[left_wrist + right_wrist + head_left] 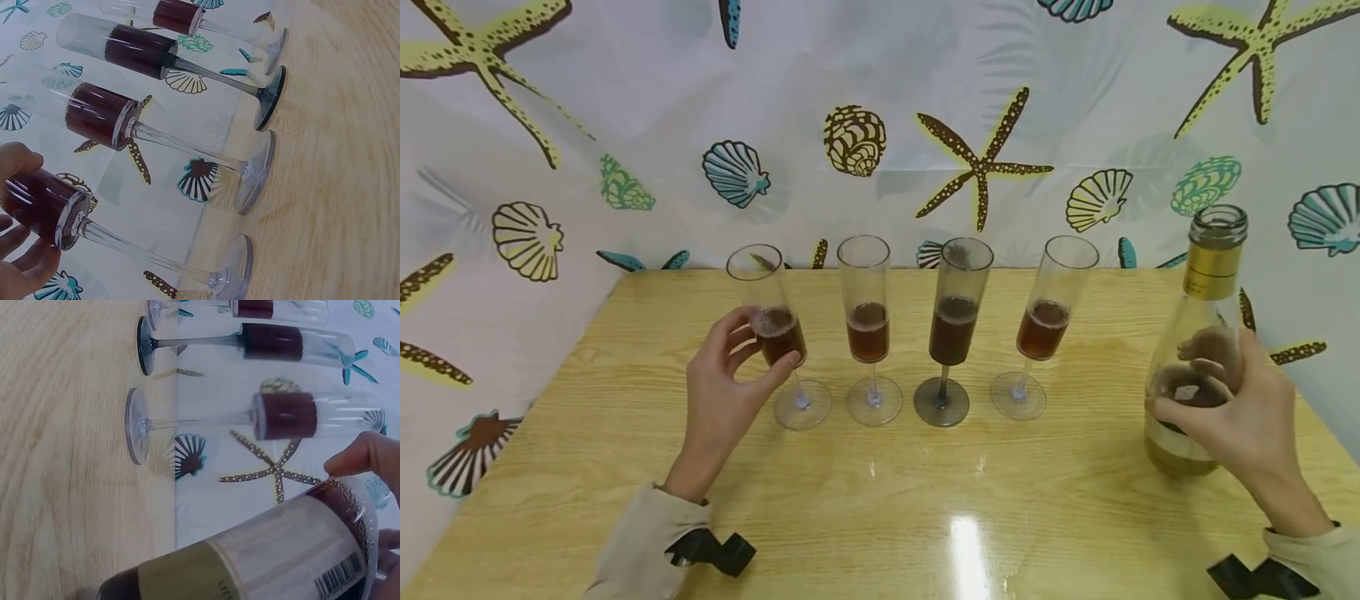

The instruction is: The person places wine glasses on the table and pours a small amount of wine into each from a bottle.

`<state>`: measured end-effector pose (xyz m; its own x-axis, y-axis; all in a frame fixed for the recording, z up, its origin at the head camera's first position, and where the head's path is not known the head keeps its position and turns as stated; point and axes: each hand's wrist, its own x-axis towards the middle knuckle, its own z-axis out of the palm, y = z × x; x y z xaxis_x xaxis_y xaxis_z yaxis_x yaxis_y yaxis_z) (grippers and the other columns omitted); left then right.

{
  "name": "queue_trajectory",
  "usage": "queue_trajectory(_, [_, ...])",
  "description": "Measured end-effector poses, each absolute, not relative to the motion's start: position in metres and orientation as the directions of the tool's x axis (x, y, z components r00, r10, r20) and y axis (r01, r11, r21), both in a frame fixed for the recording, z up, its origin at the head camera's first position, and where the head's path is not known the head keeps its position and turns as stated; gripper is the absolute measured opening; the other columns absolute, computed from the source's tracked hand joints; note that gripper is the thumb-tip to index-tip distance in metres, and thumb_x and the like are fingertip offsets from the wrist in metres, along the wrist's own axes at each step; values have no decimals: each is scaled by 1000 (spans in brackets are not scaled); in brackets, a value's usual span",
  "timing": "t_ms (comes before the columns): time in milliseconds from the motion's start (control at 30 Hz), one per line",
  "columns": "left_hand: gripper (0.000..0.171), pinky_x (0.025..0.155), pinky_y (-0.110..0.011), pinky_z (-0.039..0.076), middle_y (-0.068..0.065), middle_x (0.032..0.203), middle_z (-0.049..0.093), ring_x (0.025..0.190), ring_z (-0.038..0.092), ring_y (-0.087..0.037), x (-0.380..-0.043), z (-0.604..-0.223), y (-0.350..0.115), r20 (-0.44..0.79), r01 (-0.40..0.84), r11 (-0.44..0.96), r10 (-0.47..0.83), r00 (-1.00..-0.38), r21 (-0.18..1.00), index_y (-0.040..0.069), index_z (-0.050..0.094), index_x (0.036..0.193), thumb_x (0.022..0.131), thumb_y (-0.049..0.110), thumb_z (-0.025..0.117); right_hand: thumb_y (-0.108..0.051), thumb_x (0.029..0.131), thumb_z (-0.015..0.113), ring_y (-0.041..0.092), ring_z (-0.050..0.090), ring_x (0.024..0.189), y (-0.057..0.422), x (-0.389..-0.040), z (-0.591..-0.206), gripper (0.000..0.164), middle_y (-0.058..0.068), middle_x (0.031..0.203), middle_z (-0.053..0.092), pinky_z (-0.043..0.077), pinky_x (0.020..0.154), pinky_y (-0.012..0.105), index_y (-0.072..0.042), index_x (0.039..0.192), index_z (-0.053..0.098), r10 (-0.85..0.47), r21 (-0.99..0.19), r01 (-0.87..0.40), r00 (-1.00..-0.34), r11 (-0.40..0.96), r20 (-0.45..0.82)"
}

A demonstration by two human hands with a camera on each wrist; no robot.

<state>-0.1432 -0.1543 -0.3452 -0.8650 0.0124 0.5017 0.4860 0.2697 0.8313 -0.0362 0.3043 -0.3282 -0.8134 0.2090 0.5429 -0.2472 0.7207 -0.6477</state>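
Note:
Four flutes with dark red drink stand in a row on the wooden table [880, 492]. My left hand [724, 392] holds the leftmost champagne flute [779, 333] round its bowl, thumb on the near side and fingers behind. The second flute [868, 329] is clear glass, the third flute [955, 333] has a smoky grey stem and foot, and the rightmost flute [1045, 325] is clear. At the right, my right hand [1258, 408] grips a clear bottle [1213, 271] with a gold neck band and open mouth. Dark drink and foam show inside the bottle [294, 544].
Behind the table hangs a white cloth [662, 75] printed with shells and starfish, and it also runs along both sides. The flutes stand close to one another near the back edge. A dark camera strap [711, 550] sits on the left sleeve.

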Motion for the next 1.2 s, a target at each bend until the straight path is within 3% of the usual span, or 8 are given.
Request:
queue_trajectory(133, [66, 90, -14, 49, -5, 130, 52, 110, 55, -7, -140, -343, -157, 477, 456, 272, -10, -879, 847, 1, 48, 136, 77, -1, 77, 15, 63, 78, -3, 63, 84, 308, -47, -329, 61, -4, 100, 58, 50, 69, 8, 3, 115, 50, 242, -720, -252, -827, 647, 507])
queue_trajectory(400, [62, 90, -17, 50, -9, 130, 54, 110, 55, -7, -134, -347, -164, 494, 475, 291, 12, -870, 830, 1, 49, 135, 78, -3, 75, 17, 68, 75, 12, 62, 90, 312, -73, -327, 57, 6, 102, 59, 52, 69, 12, 1, 118, 51, 259, -822, -343, -832, 455, 491])
queue_trajectory(567, [60, 91, -18, 50, -7, 130, 54, 112, 55, -9, -132, -348, -167, 489, 470, 301, 14, -872, 830, 3, 51, 135, 80, -2, 75, 17, 68, 75, 14, 58, 95, 312, -86, -331, 57, 5, 102, 60, 51, 68, 12, -3, 117, 53, 291, -867, -368, -835, 336, 467])
queue_trajectory(833, [59, 91, -16, 49, -10, 130, 54, 114, 55, -24, -130, -348, -170, 469, 445, 338, 12, -883, 829, 0, 50, 134, 80, 0, 75, 13, 69, 78, 11, 60, 90, 318, -99, -337, 58, 2, 101, 62, 50, 68, 12, -7, 118, 54, 365, -898, -301, -835, 322, 411])
queue_trajectory(1200, [60, 90, -14, 49, -14, 132, 53, 114, 55, -21, -128, -347, -175, 486, 458, 410, 39, -873, 789, 2, 48, 136, 82, 4, 74, 11, 68, 78, 9, 59, 93, 321, -106, -346, 58, -4, 99, 63, 49, 70, 12, -9, 117, 56, 444, -894, -234, -802, 382, 400])
